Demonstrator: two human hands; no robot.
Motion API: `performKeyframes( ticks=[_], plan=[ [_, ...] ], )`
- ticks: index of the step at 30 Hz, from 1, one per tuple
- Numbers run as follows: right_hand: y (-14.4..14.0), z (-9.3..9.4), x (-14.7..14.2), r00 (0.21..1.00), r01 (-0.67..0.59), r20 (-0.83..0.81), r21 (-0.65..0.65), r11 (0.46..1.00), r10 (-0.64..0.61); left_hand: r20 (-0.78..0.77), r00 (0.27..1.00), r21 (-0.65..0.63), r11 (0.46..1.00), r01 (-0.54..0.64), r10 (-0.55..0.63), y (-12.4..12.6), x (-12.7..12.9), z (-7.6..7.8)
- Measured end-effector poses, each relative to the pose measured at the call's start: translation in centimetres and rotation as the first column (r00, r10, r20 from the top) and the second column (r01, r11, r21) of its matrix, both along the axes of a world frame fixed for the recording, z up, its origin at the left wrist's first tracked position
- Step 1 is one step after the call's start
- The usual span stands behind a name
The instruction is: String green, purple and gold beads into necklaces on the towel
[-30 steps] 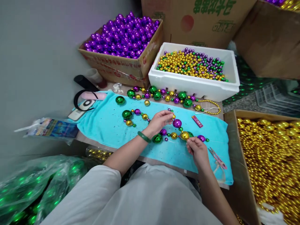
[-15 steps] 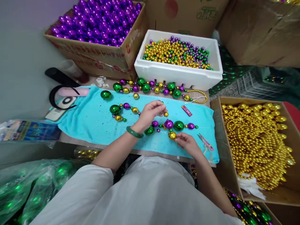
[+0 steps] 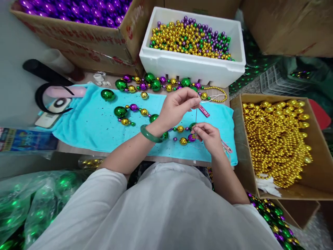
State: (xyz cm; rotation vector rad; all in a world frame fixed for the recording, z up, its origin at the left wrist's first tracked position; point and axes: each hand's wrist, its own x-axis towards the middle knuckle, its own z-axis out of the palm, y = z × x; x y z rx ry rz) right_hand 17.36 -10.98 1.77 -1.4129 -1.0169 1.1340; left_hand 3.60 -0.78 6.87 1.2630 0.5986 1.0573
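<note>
My left hand, with a green bangle at its wrist, is closed in a pinch above the blue towel. A thin dark string runs straight from its fingertips down to my right hand, whose thumb and fingers are pinched on it. Beside the right fingertips lie a purple bead and a gold bead. The strand of green, purple and gold beads extends left across the towel, partly hidden behind my left hand and forearm.
Behind the towel lies a finished-looking bead garland. A foam box of small beads and a carton of purple balls stand at the back. Right is a carton of gold bead strings. Scissors lie near my right hand.
My left hand has risen and moved right. My right hand has left the gold bead and come up beneath it, with a string stretched between them. The view has shifted slightly.
</note>
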Motion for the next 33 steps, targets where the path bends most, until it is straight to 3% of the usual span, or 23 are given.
performKeyframes(
  ticks=[7,10,12,14,16,19,22,25,28,30,33],
  plan=[
    [-0.8,-1.5,1.5,0.991,-0.135,0.005,-0.107,0.985,0.137,-0.073,0.996,0.078,0.996,-0.045,0.051,0.4,-0.1,-0.8],
    [-1.2,-2.0,2.2,0.998,-0.045,-0.051,-0.050,0.998,0.042,-0.133,0.991,0.087,0.996,-0.020,0.031,0.6,-0.3,-1.4],
    [-1.4,-2.0,2.8,0.995,0.042,-0.094,0.012,0.999,-0.041,-0.222,0.974,0.102,0.992,0.076,-0.052,0.4,-0.8,-2.4],
    [-1.7,-1.8,3.6,0.983,0.134,-0.131,0.058,0.989,-0.125,-0.401,0.902,0.146,0.961,0.237,-0.162,-0.2,-1.8,-4.0],
    [-1.9,-1.7,4.4,0.968,0.210,-0.154,0.069,0.975,-0.197,-0.652,0.731,0.203,0.884,0.422,-0.200,-1.0,-3.3,-5.8],
    [-2.5,-2.0,5.5,0.948,0.280,-0.170,0.042,0.959,-0.270,-0.907,0.422,0.277,0.747,0.604,-0.004,-2.3,-5.8,-8.2],
    [-3.0,-2.6,6.3,0.912,0.366,-0.206,0.015,0.930,-0.356,-0.948,0.248,0.318,0.671,0.670,0.201,-3.2,-7.8,-9.4],
    [-3.2,-2.9,7.1,0.862,0.445,-0.262,-0.016,0.895,-0.433,-0.946,0.163,0.311,0.634,0.708,0.281,-3.7,-8.9,-9.8],
    [-3.3,-2.8,8.0,0.829,0.481,-0.317,-0.014,0.876,-0.461,-0.946,0.126,0.296,0.635,0.713,0.299,-3.6,-9.5,-9.8],
    [-3.2,-2.7,8.4,0.812,0.503,-0.345,0.003,0.864,-0.471,-0.950,0.142,0.297,0.662,0.688,0.278,-3.3,-9.9,-9.7],
    [-3.2,-2.8,8.8,0.790,0.530,-0.365,0.003,0.848,-0.493,-0.955,0.229,0.291,0.728,0.621,0.187,-2.4,-10.8,-9.4]
  ],
)
